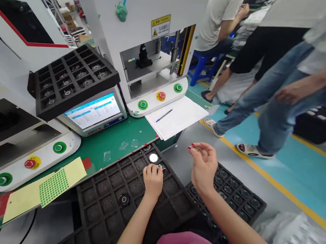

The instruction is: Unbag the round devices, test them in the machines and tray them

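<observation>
Head view shows the left hand (153, 178) pressed fingers-together on a small round part (161, 166) in the mostly empty black foam tray (108, 210), the right hand (204, 164) raised, pinching something tiny, many filled pockets waiting in the lower black tray (240, 198).

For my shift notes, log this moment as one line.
left hand: on round part in black tray | right hand: raised, pinching something tiny | second tray: parts, lower right

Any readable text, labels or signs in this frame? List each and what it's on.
Yellow warning label with triangle sign on the grey press machine: print too small to read.
Lit monitor screen: table rows, illegible.
Red strip under that screen: blurred lettering, not readable.
Nothing else carries text.
</observation>
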`<state>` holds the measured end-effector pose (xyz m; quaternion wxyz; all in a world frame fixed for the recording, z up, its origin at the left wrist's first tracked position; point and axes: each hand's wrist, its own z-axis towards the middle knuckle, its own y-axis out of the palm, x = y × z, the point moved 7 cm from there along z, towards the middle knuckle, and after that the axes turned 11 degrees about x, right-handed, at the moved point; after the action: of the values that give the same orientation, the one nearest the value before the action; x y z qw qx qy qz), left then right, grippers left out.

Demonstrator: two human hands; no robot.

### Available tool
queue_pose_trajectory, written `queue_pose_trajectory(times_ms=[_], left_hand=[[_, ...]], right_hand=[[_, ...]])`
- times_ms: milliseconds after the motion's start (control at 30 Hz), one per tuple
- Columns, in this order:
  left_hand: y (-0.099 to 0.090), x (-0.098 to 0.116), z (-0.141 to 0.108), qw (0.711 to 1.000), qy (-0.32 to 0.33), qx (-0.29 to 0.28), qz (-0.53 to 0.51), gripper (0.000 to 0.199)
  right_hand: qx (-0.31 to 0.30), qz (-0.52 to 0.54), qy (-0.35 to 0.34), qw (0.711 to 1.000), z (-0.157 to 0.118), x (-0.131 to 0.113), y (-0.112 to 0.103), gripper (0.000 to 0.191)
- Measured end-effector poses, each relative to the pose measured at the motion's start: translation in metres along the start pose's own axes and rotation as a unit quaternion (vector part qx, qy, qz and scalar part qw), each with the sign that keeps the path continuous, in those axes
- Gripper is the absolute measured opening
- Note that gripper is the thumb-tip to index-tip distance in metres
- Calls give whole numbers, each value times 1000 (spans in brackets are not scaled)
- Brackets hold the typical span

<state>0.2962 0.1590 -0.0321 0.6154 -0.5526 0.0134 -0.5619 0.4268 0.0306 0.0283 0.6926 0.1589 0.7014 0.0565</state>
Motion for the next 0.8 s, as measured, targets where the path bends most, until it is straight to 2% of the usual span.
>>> queue_pose_trajectory(times_ms=[167, 267, 367, 467, 533, 633, 733, 800], left_hand=[[18, 7, -11, 997, 41, -24, 61, 23], [19, 12, -19, 995, 55, -42, 74, 20], [-1, 5, -31, 995, 41, -49, 80, 24], [-46, -25, -48, 993, -36, -23, 111, 20], [-80, -51, -64, 984, -111, 3, 141, 21], [-116, -81, -87, 964, -210, 25, 159, 22], [-127, -95, -100, 950, -279, 44, 136, 24], [-128, -99, -102, 940, -317, 67, 106, 23]], right_hand=[[-4, -9, 2, 1000, 0, 6, -3, 30], [-19, -17, -2, 1000, -2, 6, -2, 29], [-39, -31, -15, 999, -8, 3, -2, 27], [-90, -56, -30, 994, -16, 6, 6, 26], [-155, -83, -42, 984, -21, 17, 26, 25], [-270, -127, -67, 952, -29, 45, 79, 21], [-377, -167, -91, 906, -37, 76, 143, 19], [-424, -194, -103, 879, -42, 92, 179, 23]])
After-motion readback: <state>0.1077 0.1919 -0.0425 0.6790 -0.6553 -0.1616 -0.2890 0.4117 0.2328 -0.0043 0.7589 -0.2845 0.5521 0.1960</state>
